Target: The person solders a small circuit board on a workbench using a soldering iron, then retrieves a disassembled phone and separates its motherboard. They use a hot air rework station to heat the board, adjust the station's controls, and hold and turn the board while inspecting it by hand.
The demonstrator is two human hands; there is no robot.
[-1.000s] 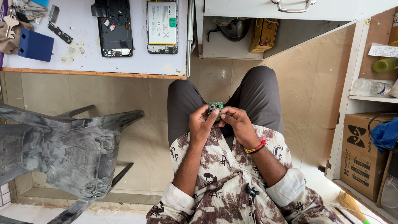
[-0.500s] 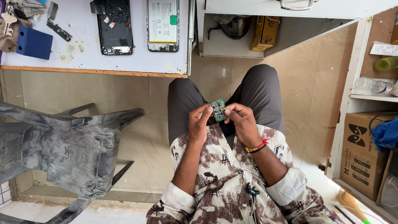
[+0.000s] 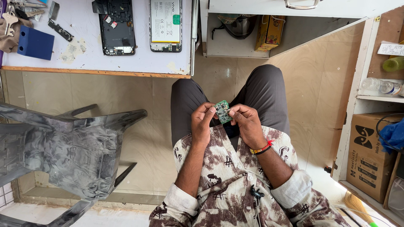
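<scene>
Hands meet over the lap: left hand (image 3: 203, 122) and right hand (image 3: 246, 122) both pinch a small green circuit board (image 3: 222, 111) at its edges, fingers closed on it; beside the knees stands a grey plastic chair (image 3: 71, 147); beyond, the counter (image 3: 84, 59) carries two opened phones (image 3: 117, 26) and a blue box (image 3: 35, 43).

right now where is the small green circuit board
In the head view, the green circuit board is pinched between the left hand and right hand, over the person's lap, below the white table's edge.

The left hand (image 3: 203, 122) and right hand (image 3: 246, 122) cover the circuit board's (image 3: 222, 111) side edges; its components are too small to tell.
</scene>
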